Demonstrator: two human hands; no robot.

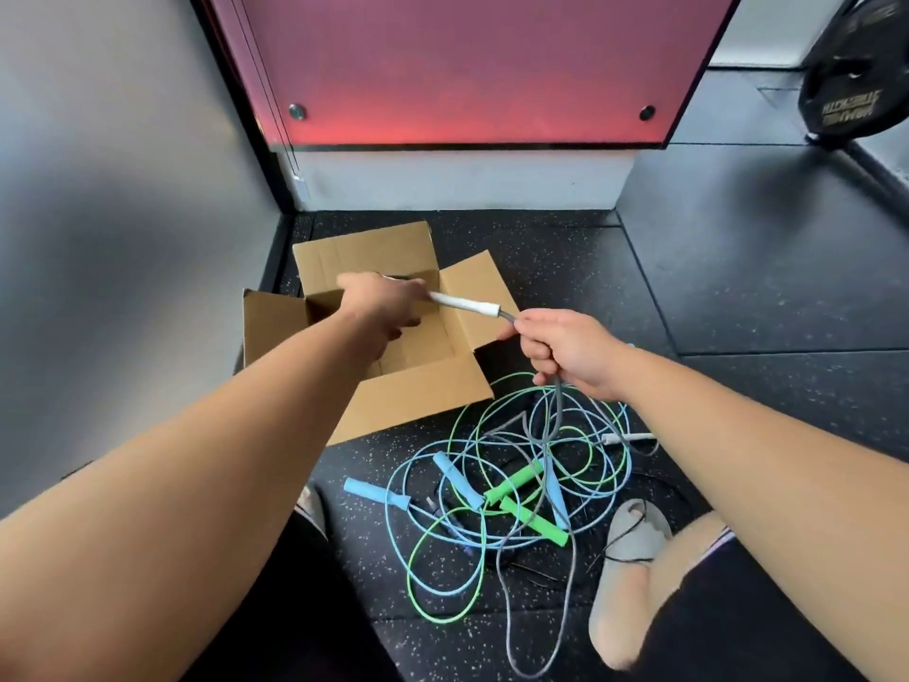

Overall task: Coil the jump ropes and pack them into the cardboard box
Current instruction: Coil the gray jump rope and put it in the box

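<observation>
- The left hand [388,307] reaches out over the open cardboard box [423,391], fingers closed round the far end of a white handle [465,303]. The hand is blurred, so the exact finger placement cannot be told.
- The white handle sticks out from that grip toward the right hand [565,351], crossing above the box's right flap.
- The grey rope [559,406] leaves the near end of the handle and goes straight into the right hand, which is clenched round it in a fist just beside the handle's tip.
- Below the right fist the grey rope hangs down into a loose tangle on the floor [738,287].
- In that tangle, under and slightly left of the right hand, lie a blue handle [376,493] and a green handle [533,521] with their cords looped over one another.
- A second white handle [627,438] lies on the floor below the right wrist, at the tangle's edge.
- The box sits under the left hand, its flaps spread open, just beside the tangle.
</observation>
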